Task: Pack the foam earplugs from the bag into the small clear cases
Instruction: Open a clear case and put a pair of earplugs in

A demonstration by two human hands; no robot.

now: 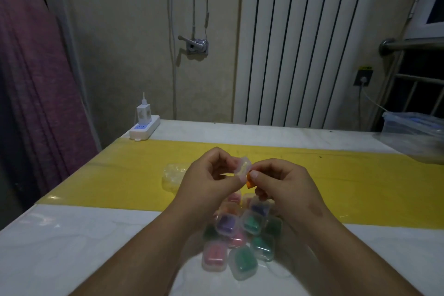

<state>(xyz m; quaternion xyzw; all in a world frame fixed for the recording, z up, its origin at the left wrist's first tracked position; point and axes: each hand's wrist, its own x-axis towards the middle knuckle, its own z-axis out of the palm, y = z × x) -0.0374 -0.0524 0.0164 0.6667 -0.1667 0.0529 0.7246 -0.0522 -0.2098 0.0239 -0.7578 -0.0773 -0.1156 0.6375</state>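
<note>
Our left hand (211,181) holds a small clear case (243,168) above the desk (72,247), fingers curled and pinching it. Our right hand (284,184) pinches an orange foam earplug (249,181) between thumb and fingers, right at the case's edge. Below the hands lies a pile of filled cases (240,238) holding pink, purple and green earplugs. The clear bag (172,175) lies on the yellow strip (115,175), just left of our left hand.

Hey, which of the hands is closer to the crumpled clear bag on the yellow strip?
Left. The left hand, holding a clear case, sits right beside the bag; the right hand, pinching an orange earplug, is beyond the left hand.
</note>
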